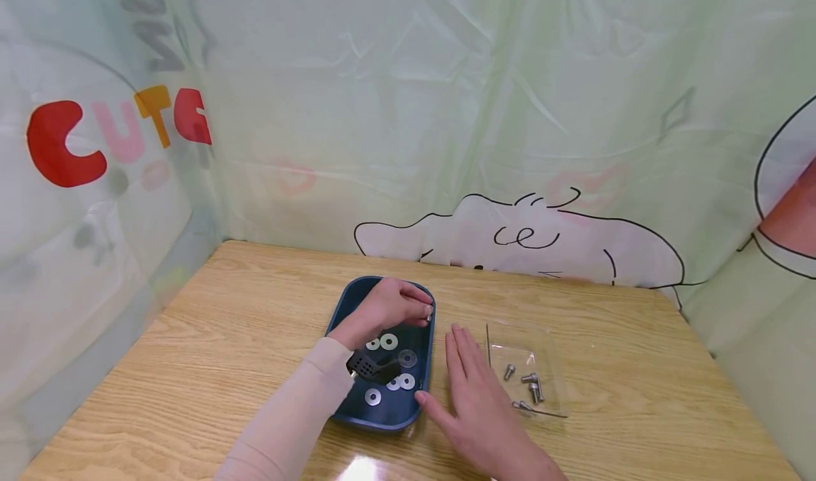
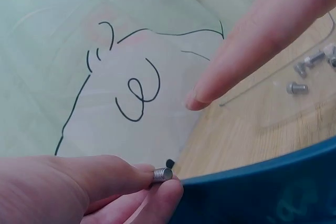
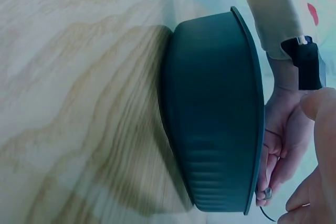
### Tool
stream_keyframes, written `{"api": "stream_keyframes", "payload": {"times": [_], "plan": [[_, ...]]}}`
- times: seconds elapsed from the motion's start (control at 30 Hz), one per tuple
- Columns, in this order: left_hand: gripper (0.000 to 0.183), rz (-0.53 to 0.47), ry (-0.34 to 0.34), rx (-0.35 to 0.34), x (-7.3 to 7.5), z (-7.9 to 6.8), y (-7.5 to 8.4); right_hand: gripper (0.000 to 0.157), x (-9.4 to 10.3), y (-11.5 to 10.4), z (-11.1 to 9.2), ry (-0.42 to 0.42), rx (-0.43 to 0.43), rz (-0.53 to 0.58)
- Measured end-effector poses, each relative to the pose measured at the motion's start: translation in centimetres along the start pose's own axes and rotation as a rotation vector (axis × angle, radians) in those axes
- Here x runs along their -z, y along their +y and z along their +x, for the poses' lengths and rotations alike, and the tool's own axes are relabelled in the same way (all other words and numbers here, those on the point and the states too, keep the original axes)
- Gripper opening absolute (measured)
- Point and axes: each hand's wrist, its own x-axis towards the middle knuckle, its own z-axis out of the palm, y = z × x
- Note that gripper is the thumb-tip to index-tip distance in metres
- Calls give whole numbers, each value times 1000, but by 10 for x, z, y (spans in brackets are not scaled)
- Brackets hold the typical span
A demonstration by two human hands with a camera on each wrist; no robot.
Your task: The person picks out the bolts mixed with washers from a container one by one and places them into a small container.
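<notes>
My left hand (image 1: 397, 304) reaches over the far right part of a dark blue tray (image 1: 376, 424). Its thumb and fingers pinch a small silver screw (image 2: 163, 174), whose threaded end shows in the left wrist view. Several flat washers (image 1: 389, 341) lie in the tray. My right hand (image 1: 478, 403) is between the tray and a clear plastic box (image 1: 557, 368), its fingers straight and the thumb near the tray's rim. Inside the clear box lie several silver socket-head screws (image 1: 529, 378).
Both containers stand on a wood-grain table (image 1: 268, 311). A pale printed curtain (image 1: 382, 112) hangs behind the table and along both sides. On the left wrist sits a black camera (image 1: 372, 368).
</notes>
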Motion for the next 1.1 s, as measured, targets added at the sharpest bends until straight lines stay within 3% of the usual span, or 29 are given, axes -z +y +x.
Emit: {"api": "stream_keyframes", "payload": {"times": [0.27,0.5,0.87,1.1], "plan": [[21,-72,-36,-15,-7,3,3,92,8,8,-5,23,-14,-31],[18,-65,-45,-28,-15,4,11,94,15,15,-8,40,-35,-41],[13,-126,-66,-36,-35,9,19,92,28,37,-19,92,-51,-11],[16,-162,-104,-31,-47,12,23,94,36,54,-27,84,-88,-38]]}}
